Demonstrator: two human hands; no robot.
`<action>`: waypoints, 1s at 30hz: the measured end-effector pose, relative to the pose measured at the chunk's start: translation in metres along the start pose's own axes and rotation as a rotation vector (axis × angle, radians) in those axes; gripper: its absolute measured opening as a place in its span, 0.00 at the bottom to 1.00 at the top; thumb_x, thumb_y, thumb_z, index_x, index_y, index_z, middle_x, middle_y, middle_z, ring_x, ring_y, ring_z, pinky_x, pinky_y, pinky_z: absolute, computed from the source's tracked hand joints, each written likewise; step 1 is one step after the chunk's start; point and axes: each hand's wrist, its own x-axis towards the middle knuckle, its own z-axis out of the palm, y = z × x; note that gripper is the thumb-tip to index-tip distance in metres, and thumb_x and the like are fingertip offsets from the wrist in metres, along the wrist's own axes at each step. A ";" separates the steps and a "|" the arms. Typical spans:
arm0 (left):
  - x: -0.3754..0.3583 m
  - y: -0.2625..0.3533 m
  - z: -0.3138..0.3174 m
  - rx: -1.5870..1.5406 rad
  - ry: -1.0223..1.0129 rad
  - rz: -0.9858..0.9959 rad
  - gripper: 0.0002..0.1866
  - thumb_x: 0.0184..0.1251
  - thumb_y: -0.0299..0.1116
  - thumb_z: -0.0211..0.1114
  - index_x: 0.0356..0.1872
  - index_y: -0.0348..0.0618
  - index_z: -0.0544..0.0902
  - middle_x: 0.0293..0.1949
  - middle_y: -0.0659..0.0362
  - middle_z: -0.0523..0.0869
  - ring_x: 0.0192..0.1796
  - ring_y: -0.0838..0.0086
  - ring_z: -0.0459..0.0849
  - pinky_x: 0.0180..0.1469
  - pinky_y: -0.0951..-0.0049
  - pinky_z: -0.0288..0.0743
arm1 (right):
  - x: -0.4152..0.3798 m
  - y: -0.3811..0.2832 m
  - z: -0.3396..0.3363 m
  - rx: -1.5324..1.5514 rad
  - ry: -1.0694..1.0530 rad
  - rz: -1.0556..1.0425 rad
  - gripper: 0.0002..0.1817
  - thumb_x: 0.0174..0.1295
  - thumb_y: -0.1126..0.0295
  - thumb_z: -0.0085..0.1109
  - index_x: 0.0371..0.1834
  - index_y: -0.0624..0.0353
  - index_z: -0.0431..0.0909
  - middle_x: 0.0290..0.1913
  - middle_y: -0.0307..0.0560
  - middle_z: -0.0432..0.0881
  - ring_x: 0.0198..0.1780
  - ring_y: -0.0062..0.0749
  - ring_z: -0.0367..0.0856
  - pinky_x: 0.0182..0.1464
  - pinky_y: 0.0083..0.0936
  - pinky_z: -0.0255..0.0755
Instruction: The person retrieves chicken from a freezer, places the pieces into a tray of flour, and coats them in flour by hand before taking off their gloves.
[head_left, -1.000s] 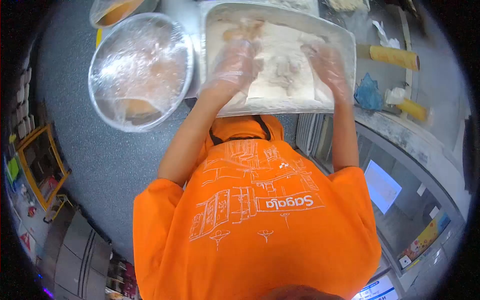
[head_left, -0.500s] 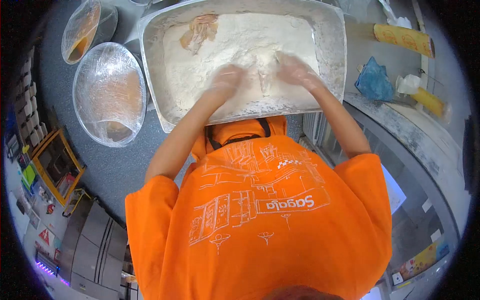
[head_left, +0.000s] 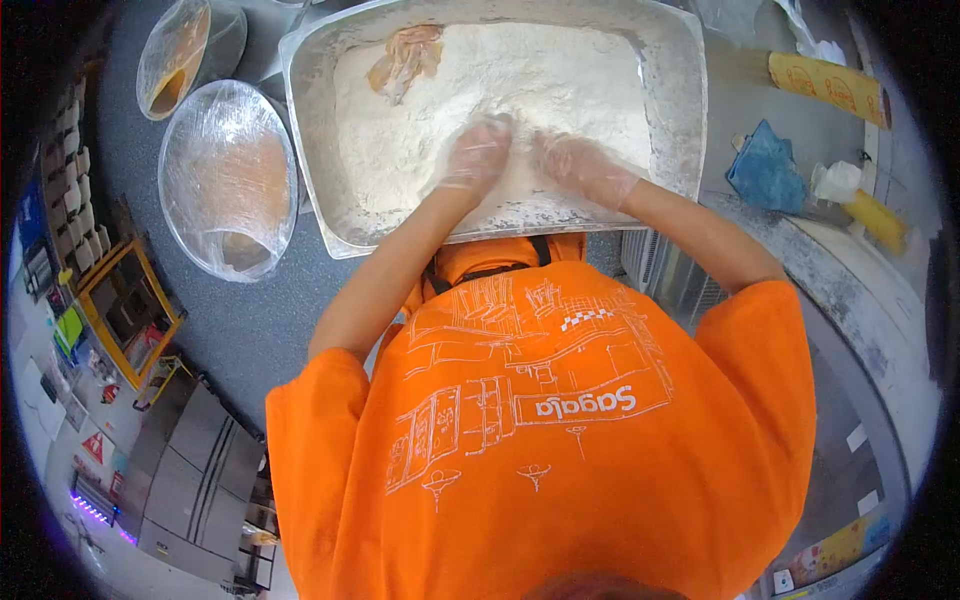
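My left hand, in a clear plastic glove, presses into the white flour with its fingers curled inward. Opposite it, my right hand, gloved the same way, has its fingers closed and dusted with flour. Only a narrow gap separates the two hands, and what lies under their fingers is hidden. The flour fills a large metal tub. Toward the far left of the tub, a pale, pinkish-orange piece of what looks like raw meat rests partly coated on the flour.
Left of the tub are two film-covered bowls, a near bowl and a far bowl, with orange-brown contents. On the right lie a blue cloth, a yellow printed roll and another yellow roll.
My hands have moved closer together and curled inward over the flour. An elongated, flour-covered shape seen between them before is now hidden. The whole view has shifted slightly.
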 end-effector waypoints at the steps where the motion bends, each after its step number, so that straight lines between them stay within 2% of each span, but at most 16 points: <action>1: 0.006 0.005 -0.001 0.014 -0.047 0.027 0.12 0.63 0.25 0.50 0.44 0.34 0.78 0.33 0.44 0.84 0.38 0.51 0.85 0.41 0.56 0.80 | -0.004 0.001 0.000 0.068 0.007 0.054 0.12 0.66 0.69 0.47 0.44 0.62 0.78 0.31 0.52 0.82 0.34 0.46 0.81 0.36 0.39 0.76; 2: 0.009 0.006 -0.003 0.029 -0.094 0.055 0.14 0.64 0.25 0.49 0.47 0.34 0.77 0.34 0.43 0.84 0.38 0.51 0.85 0.42 0.55 0.80 | -0.004 0.003 0.001 0.119 0.065 0.057 0.12 0.66 0.67 0.47 0.44 0.63 0.78 0.32 0.53 0.82 0.35 0.47 0.81 0.37 0.39 0.77; 5: -0.002 -0.015 -0.005 -0.032 0.052 0.059 0.14 0.63 0.25 0.50 0.47 0.31 0.77 0.36 0.41 0.83 0.39 0.52 0.85 0.42 0.55 0.79 | -0.007 0.006 -0.007 0.239 0.335 -0.037 0.15 0.67 0.63 0.48 0.44 0.65 0.77 0.38 0.58 0.82 0.39 0.49 0.81 0.42 0.40 0.77; 7: -0.013 -0.031 -0.006 -0.008 -0.113 -0.052 0.14 0.61 0.26 0.51 0.46 0.32 0.77 0.36 0.41 0.83 0.39 0.51 0.85 0.42 0.54 0.79 | -0.012 0.018 -0.003 0.647 0.230 0.184 0.16 0.64 0.66 0.53 0.52 0.63 0.75 0.42 0.59 0.81 0.44 0.48 0.81 0.49 0.41 0.74; 8: -0.017 -0.033 -0.004 0.004 -0.193 -0.111 0.14 0.61 0.26 0.52 0.46 0.32 0.78 0.36 0.40 0.83 0.39 0.51 0.84 0.42 0.53 0.79 | -0.015 0.021 -0.005 0.683 0.165 0.270 0.17 0.63 0.67 0.54 0.53 0.63 0.75 0.43 0.59 0.81 0.46 0.49 0.80 0.51 0.42 0.73; 9: -0.019 -0.032 0.000 0.032 -0.185 -0.050 0.14 0.60 0.27 0.52 0.45 0.32 0.78 0.36 0.40 0.83 0.40 0.51 0.84 0.42 0.54 0.78 | -0.018 0.023 -0.008 0.714 0.101 0.357 0.18 0.62 0.68 0.56 0.53 0.63 0.75 0.43 0.59 0.81 0.47 0.49 0.80 0.53 0.42 0.73; 11: -0.026 -0.035 0.007 0.094 -0.173 0.059 0.14 0.60 0.27 0.52 0.44 0.32 0.79 0.36 0.40 0.83 0.40 0.50 0.84 0.42 0.54 0.78 | -0.013 0.003 -0.064 0.450 -0.042 0.469 0.15 0.61 0.68 0.57 0.50 0.63 0.76 0.43 0.59 0.80 0.47 0.50 0.79 0.52 0.43 0.72; 14: -0.017 -0.025 0.005 0.084 -0.165 -0.010 0.13 0.62 0.27 0.51 0.44 0.36 0.80 0.37 0.41 0.84 0.39 0.50 0.84 0.41 0.54 0.78 | -0.009 -0.003 -0.038 0.321 0.358 0.228 0.12 0.63 0.65 0.52 0.40 0.62 0.78 0.37 0.56 0.80 0.42 0.50 0.79 0.47 0.41 0.75; 17: -0.016 -0.019 -0.024 -0.069 0.016 0.045 0.12 0.63 0.28 0.52 0.43 0.39 0.81 0.37 0.42 0.84 0.38 0.49 0.85 0.40 0.53 0.79 | 0.020 -0.006 -0.002 0.394 0.491 0.065 0.08 0.61 0.71 0.50 0.37 0.61 0.78 0.33 0.55 0.79 0.39 0.49 0.79 0.44 0.40 0.75; 18: -0.014 -0.018 -0.024 -0.067 -0.044 0.012 0.11 0.63 0.28 0.52 0.43 0.40 0.80 0.37 0.43 0.85 0.38 0.49 0.85 0.40 0.53 0.79 | 0.035 -0.011 0.001 0.144 0.174 0.159 0.07 0.61 0.74 0.47 0.36 0.59 0.77 0.35 0.54 0.79 0.40 0.48 0.78 0.45 0.39 0.75; 21: -0.013 -0.018 -0.021 -0.025 -0.144 -0.044 0.11 0.65 0.30 0.52 0.44 0.41 0.78 0.36 0.44 0.85 0.38 0.49 0.85 0.39 0.52 0.79 | 0.047 -0.023 -0.011 0.172 -0.068 0.197 0.08 0.62 0.74 0.47 0.38 0.59 0.78 0.38 0.54 0.80 0.43 0.47 0.78 0.49 0.39 0.74; 24: -0.019 -0.018 -0.010 0.034 -0.150 -0.030 0.12 0.67 0.31 0.52 0.48 0.40 0.77 0.36 0.43 0.84 0.38 0.48 0.85 0.40 0.52 0.79 | 0.028 -0.009 0.013 0.619 0.353 0.215 0.08 0.63 0.73 0.48 0.39 0.59 0.78 0.37 0.55 0.81 0.45 0.48 0.79 0.51 0.38 0.73; 26: -0.023 -0.017 -0.021 0.015 -0.213 -0.059 0.14 0.67 0.31 0.51 0.51 0.40 0.76 0.37 0.43 0.84 0.39 0.49 0.84 0.41 0.52 0.79 | 0.013 0.000 -0.010 0.478 0.288 0.175 0.10 0.65 0.70 0.49 0.43 0.61 0.77 0.41 0.58 0.80 0.46 0.45 0.78 0.50 0.36 0.74; 27: -0.025 -0.025 -0.019 -0.096 -0.191 -0.081 0.14 0.67 0.30 0.51 0.52 0.40 0.75 0.38 0.42 0.84 0.41 0.49 0.84 0.43 0.52 0.79 | 0.007 0.005 -0.021 0.409 0.258 0.156 0.11 0.66 0.69 0.49 0.45 0.62 0.77 0.43 0.60 0.79 0.47 0.44 0.78 0.49 0.35 0.75; 29: -0.027 -0.038 -0.018 -0.226 -0.161 -0.120 0.15 0.66 0.30 0.51 0.53 0.40 0.75 0.40 0.41 0.83 0.44 0.49 0.84 0.45 0.52 0.79 | -0.005 0.014 -0.024 0.603 0.089 0.243 0.11 0.64 0.70 0.50 0.45 0.63 0.76 0.41 0.60 0.80 0.46 0.47 0.79 0.50 0.37 0.75; 30: -0.026 -0.041 -0.016 -0.246 -0.152 -0.137 0.16 0.66 0.30 0.52 0.53 0.40 0.75 0.41 0.41 0.83 0.46 0.49 0.84 0.47 0.53 0.79 | -0.011 0.016 -0.025 0.590 0.051 0.270 0.11 0.63 0.70 0.51 0.45 0.64 0.76 0.40 0.61 0.80 0.45 0.48 0.79 0.50 0.38 0.75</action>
